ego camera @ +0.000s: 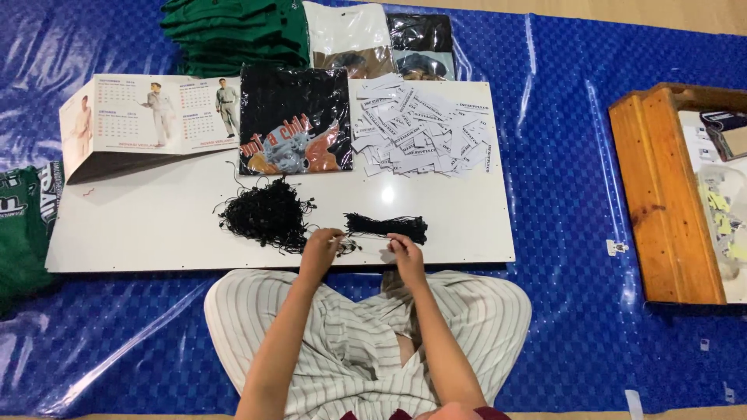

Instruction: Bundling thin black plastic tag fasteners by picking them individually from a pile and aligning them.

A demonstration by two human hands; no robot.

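I sit cross-legged at the near edge of a white board (156, 225). My left hand (321, 247) pinches one end of a thin black string at the board's front edge, and my right hand (405, 250) pinches its other end. Just beyond my right hand lies a tidy bundle of black strings (387, 226). A loose tangled heap of black strings (264, 214) sits to the left of my left hand. Farther back, a pile of small white paper tags (420, 128) is spread over the board.
A bagged black printed shirt (294, 118) and an open calendar (148, 117) lie at the board's back. Folded green garments (233, 35) and more bagged shirts (350, 39) sit behind. A wooden tray (661, 194) stands right, on blue plastic sheeting (568, 155). Green cloth (19, 233) lies left.
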